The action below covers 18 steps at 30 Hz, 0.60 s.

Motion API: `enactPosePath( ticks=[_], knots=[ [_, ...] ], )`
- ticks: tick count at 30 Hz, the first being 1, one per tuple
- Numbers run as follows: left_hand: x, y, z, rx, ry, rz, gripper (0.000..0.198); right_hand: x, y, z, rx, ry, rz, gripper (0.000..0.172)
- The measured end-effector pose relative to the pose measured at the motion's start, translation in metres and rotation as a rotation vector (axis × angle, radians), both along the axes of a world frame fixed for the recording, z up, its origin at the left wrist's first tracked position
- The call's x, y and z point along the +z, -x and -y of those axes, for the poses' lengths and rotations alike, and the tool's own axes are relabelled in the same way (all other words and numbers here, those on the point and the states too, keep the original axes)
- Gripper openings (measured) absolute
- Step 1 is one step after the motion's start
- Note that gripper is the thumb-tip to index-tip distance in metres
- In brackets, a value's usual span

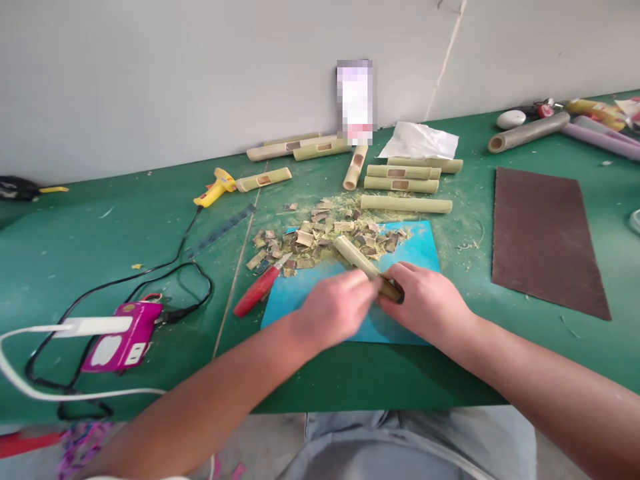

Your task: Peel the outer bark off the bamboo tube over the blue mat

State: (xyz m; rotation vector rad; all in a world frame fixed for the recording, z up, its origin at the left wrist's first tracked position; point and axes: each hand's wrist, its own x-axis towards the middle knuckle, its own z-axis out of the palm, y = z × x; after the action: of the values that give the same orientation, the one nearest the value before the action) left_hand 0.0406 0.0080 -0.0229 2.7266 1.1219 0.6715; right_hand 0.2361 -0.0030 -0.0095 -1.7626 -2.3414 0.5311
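A pale green bamboo tube point(356, 255) slants over the blue sheet point(410, 253), its far end towards the wood chips. My right hand point(427, 293) is wrapped round the tube's near end. Against the tube's near side is my left hand point(335, 303), fingers curled and slightly blurred; whatever lies inside them is hidden. To the left of my left hand, a red-handled knife point(260, 288) rests with its blade on the chips. A heap of cut bamboo chips point(320, 241) and shavings covers the back of the blue sheet.
Several bamboo tubes, some with square cut-outs, lie behind, among them a plain one point(406, 204). A phone point(355, 100) leans on the wall. At left are a yellow glue gun point(216, 189) and a purple power strip point(123, 337) with cords; at right, a brown sheet point(545, 240).
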Motion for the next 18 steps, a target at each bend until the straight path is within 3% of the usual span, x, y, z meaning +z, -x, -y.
enactPosePath(
  ticks=[2,5,10,14,18],
  knots=[
    [0.0001,-0.0004,0.0009,-0.024,0.019,-0.005,0.029,-0.0007,0.0,-0.0001,0.0,-0.001,-0.008,0.012],
    [0.0003,0.0005,-0.0004,0.105,-0.052,0.023,0.027,-0.002,0.0002,-0.0005,0.003,-0.001,0.003,0.018],
    [0.0006,0.002,-0.0021,-0.03,-0.016,-0.004,0.028,-0.0009,0.0005,-0.0008,0.007,0.009,-0.009,0.011],
    [0.0011,0.0017,-0.0014,0.117,-0.09,0.019,0.026,0.0001,0.0007,-0.0004,0.004,0.017,0.01,0.019],
    [0.0002,0.0013,-0.0015,-0.042,-0.004,0.006,0.027,-0.0006,0.0003,-0.0002,0.015,0.021,0.002,0.015]
  ],
)
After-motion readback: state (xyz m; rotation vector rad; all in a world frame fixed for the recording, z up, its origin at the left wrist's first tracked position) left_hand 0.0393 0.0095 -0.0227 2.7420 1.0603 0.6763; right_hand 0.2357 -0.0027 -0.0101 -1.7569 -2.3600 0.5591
